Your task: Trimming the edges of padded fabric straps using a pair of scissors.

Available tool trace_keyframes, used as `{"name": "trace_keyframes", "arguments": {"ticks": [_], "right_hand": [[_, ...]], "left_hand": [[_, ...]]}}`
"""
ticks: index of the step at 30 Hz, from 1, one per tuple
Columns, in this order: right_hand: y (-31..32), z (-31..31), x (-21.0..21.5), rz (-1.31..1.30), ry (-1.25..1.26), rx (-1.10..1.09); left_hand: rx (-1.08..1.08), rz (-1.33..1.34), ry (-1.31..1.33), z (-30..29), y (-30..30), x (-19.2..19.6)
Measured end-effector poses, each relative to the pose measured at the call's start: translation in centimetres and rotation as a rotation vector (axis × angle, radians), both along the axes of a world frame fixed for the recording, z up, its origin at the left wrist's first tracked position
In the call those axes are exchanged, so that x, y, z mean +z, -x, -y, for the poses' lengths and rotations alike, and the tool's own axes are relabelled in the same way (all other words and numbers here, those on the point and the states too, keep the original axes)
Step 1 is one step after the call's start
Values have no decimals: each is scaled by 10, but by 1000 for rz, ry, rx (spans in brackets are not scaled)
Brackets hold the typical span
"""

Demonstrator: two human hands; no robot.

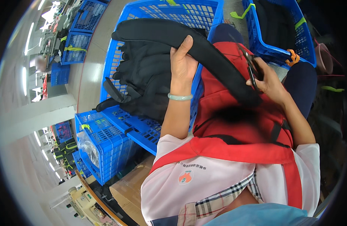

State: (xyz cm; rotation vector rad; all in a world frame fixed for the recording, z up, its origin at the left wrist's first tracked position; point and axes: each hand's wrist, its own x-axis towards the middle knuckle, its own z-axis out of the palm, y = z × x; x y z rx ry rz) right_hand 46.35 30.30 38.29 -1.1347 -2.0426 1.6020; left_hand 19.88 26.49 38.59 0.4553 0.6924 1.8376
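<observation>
My left hand [184, 67] is closed around a long, curved black padded strap [218, 64], thumb on top. The strap arches from over the blue crate [106, 71] on the left down across my red apron [215, 100]. In my right hand [270, 81] is a pair of dark scissors [251, 67], pointing up and away, just right of the strap's lower end. A heap of similar black padded straps [145, 71] fills the left crate, right beside my left forearm. A dark blurred patch hides part of my lap.
Another blue crate [255, 32] at the far right holds black pieces [277, 28]; an orange tie [293, 56] hangs on its corner. More blue crates [117, 156] stand at the lower left, near a cardboard box [134, 184] and a sewing machine [83, 201]. A pink bin [324, 58] is at the right.
</observation>
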Motion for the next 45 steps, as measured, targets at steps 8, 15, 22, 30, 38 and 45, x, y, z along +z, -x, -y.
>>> {"name": "trace_keyframes", "arguments": {"ticks": [8,15,22,30,38,45], "right_hand": [[24,-8,19,-27,-327,59],[34,-13,26,-64,-428,87],[29,-17,29,-41,-223,108],[30,-17,37,-103,-268,101],[30,-15,43,-105,-316,107],[28,-16,62,24,-319,103]], "left_hand": [[-132,-75,-64,-8,-27,21],[-171,-150,-97,-5,-25,16],[-159,-91,-79,-4,-32,24],[-213,-190,-125,-1,-26,20],[-125,-148,-184,-6,-19,37],[-127,-168,-181,-5,-27,40]]}}
